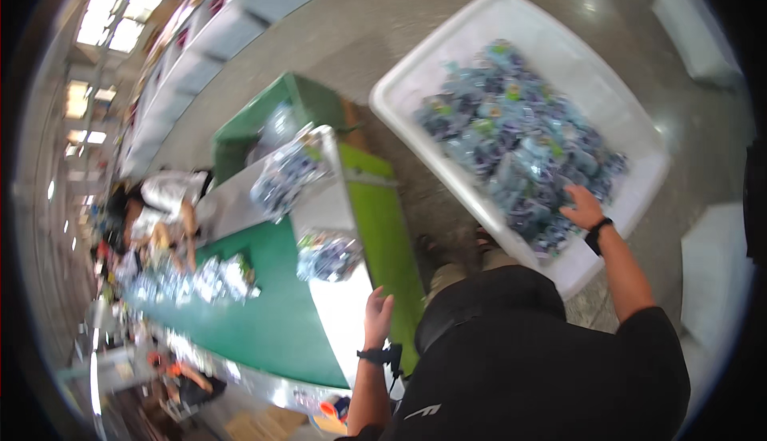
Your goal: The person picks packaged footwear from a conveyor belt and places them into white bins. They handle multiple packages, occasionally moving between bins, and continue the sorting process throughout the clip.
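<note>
At the right, my right hand (583, 208) reaches over the near side of a large white plastic tub (447, 149). Its fingers are apart and rest at or just above a heap of clear-wrapped packets (527, 149), bluish-purple with bits of green; I cannot tell whether they touch. By the white end of the conveyor table my left hand (378, 319) hangs with thumb and fingers apart, holding nothing. The nearest thing beyond it is a bundle of similar wrapped packets (328, 256) on the table end. A bigger bagged bundle (289, 173) lies farther off on the metal edge.
A green belt (272, 305) runs away to the left, with more shiny packets (192, 280) along it. Behind it a person in white (164, 197) leans over the belt. A green bin (280, 93) stands beyond the table; white containers (711, 273) line the right.
</note>
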Motion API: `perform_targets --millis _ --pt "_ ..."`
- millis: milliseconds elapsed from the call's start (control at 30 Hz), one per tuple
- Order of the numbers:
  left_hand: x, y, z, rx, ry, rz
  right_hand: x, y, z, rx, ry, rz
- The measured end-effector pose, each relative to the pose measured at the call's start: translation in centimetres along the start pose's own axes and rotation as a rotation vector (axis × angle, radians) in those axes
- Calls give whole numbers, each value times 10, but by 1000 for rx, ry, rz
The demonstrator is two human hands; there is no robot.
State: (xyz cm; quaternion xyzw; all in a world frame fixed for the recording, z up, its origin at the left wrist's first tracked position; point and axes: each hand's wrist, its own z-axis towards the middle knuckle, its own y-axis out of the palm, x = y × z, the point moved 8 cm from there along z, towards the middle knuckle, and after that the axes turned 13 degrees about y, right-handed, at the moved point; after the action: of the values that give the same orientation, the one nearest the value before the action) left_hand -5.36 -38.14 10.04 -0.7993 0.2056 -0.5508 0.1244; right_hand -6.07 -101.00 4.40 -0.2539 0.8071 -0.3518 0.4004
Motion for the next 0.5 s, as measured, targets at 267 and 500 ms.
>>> perform_targets --millis 267,500 --pt "-116 -80 22 478 -394 -145 14 73 -41 -179 118 85" --pt "-123 -111 81 602 -344 -271 15 96 -49 -198 211 107"
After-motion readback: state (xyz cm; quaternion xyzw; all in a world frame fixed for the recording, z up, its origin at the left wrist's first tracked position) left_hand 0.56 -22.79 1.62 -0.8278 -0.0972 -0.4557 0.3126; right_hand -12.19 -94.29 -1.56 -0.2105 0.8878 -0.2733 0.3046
